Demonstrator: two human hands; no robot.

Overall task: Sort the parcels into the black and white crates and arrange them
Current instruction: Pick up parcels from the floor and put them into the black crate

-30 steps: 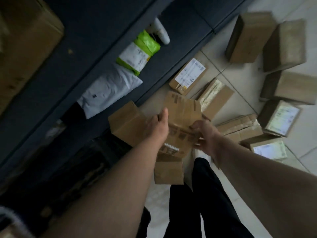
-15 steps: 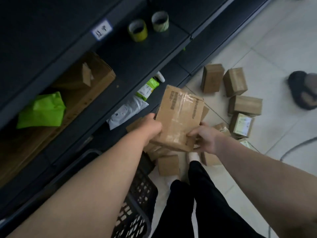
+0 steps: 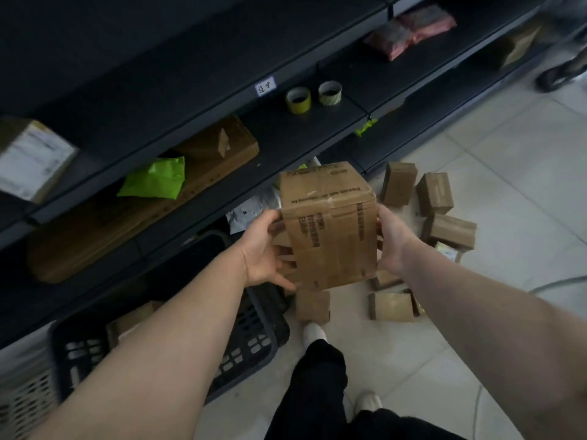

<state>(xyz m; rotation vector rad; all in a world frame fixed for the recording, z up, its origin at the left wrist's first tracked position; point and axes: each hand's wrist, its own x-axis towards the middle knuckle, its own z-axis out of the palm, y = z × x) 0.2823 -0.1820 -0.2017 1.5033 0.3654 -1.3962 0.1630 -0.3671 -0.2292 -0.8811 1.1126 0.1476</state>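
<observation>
Left hand [image 3: 263,249] grips the left side of a brown cardboard carton [image 3: 330,230] sealed with clear tape and printed with dark text. Its thumb lies on the upper edge and its fingers curl beneath. Right hand [image 3: 393,246] grips the opposite side, with the thumb along the edge and the fingers passing behind, out of sight. The carton is held clear of the ground at mid-frame, tilted, above and just right of the black slotted plastic crate [image 3: 260,331]. That crate stands on the pale tiled floor [image 3: 508,192] against the dark metal shelving [image 3: 286,134].

Assessment: the step in hand appears to be carrying this carton to a crate. A white perforated plastic crate [image 3: 22,408] shows at the lower left corner, beyond the black one. Which crate is meant cannot be told.

Recommendations:
- Keep both palms square on opposite faces, since the tape looks slick and the carton is bulky for the grip.
- Level the carton before lowering so that it seats flat.
- At least one brown parcel appears to lie inside the black crate, so set the carton beside it and tight to a wall.
- Mind the feet: small brown cardboard parcels [image 3: 435,193] lie scattered close by, one just beside a shoe.
</observation>
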